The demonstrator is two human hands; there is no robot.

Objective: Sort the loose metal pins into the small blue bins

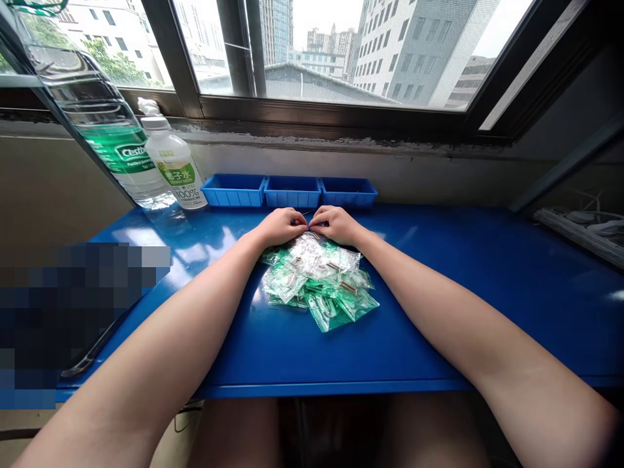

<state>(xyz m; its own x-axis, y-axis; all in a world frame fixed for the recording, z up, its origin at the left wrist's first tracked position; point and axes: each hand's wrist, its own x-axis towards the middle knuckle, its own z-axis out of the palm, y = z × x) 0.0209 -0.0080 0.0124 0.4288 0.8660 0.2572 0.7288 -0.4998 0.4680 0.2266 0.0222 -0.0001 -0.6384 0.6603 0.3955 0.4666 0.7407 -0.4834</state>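
Two hands (pixel 283 225), crinkled plastic packets (pixel 319 276)

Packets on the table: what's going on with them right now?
A person's left hand and right hand meet at the far edge of a pile of plastic packets on a blue table. What the fingertips pinch is too small to tell. Three blue bins stand just beyond.

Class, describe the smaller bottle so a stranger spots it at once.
Below the window is a blue table. Near its far-left corner, beside the bins, stands the smaller bottle. It shows "100%", unlike the big bottle to its left.
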